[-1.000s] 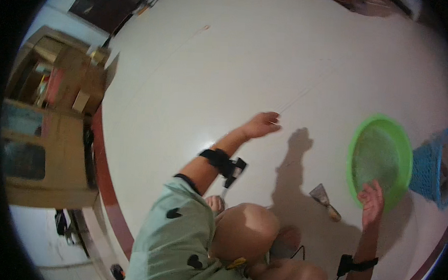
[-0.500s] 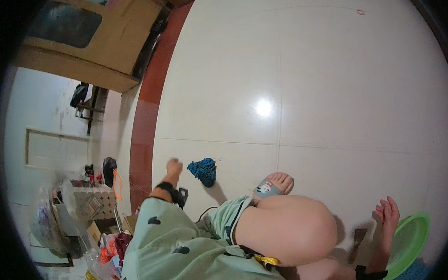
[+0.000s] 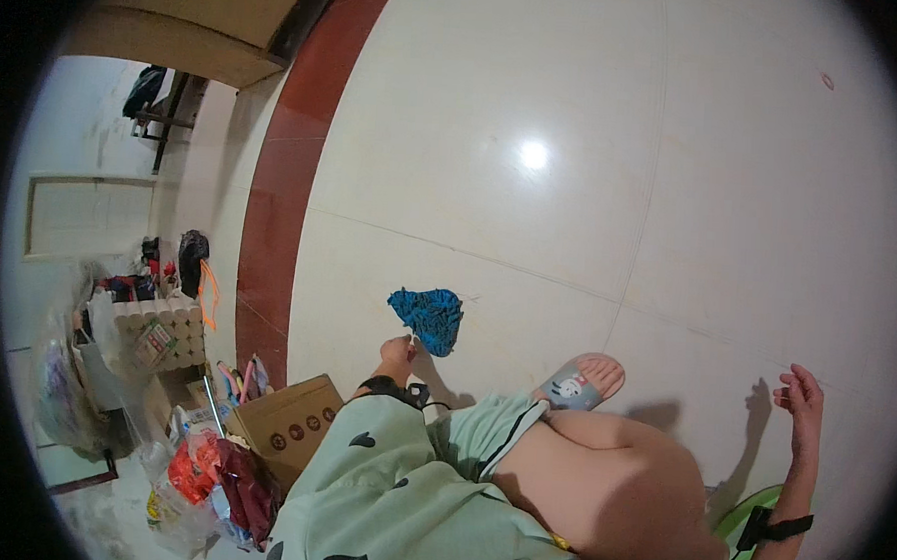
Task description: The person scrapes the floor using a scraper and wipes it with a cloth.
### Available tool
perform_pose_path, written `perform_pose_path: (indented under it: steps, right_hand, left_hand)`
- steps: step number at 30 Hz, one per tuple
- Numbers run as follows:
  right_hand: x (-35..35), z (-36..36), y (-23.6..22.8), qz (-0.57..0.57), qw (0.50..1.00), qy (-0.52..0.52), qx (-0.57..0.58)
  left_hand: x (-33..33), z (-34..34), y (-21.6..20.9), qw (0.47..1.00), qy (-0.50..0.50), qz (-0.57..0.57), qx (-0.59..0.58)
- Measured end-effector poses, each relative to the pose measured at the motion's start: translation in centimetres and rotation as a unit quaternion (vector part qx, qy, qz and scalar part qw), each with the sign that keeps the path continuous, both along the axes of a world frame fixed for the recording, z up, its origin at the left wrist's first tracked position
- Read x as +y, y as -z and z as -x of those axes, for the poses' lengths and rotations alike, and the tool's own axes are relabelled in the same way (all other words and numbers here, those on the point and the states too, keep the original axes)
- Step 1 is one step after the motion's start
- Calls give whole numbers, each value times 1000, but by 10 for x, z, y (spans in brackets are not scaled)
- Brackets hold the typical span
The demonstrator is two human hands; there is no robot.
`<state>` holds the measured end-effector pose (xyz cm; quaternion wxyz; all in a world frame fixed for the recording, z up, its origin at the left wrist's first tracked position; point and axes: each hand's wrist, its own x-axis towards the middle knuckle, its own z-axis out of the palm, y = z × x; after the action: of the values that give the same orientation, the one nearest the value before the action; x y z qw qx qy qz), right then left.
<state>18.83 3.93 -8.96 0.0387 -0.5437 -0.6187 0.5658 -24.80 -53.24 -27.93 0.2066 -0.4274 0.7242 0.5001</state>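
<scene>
A blue, shaggy bundle of strands [image 3: 429,319], like a mop head, lies over the pale floor in front of me. Right beside its lower left edge is my left hand [image 3: 398,351], closed, with a small pale bit showing at the fingers. What it grips is mostly hidden, and I cannot tell whether it is joined to the blue bundle. Out to the right, my right hand [image 3: 804,396] is raised with loosely bent fingers apart and nothing in it. Both wrists wear black straps.
A green basin [image 3: 749,505] sits partly hidden behind my right forearm. To the left stand a cardboard box [image 3: 287,423], a red plastic bag [image 3: 196,466] and packed paper rolls [image 3: 171,333]. My slippered foot [image 3: 582,381] is near the middle. A reddish strip [image 3: 288,183] crosses the floor.
My view has shifted, and the cardboard box shows more fully. My left hand now appears below the blue bundle instead of to its left. The basin is more hidden.
</scene>
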Motion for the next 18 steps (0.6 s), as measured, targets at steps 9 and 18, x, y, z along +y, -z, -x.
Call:
perform_pose_path:
  steps: [9,18]
  right_hand:
    - [7,53,9,-16,994,-74,77]
    - [15,55,43,45,998,-51,-9]
  left_hand:
    - [9,4,20,999,32,5,-1]
    - [38,71,-98,946,25,-249,207]
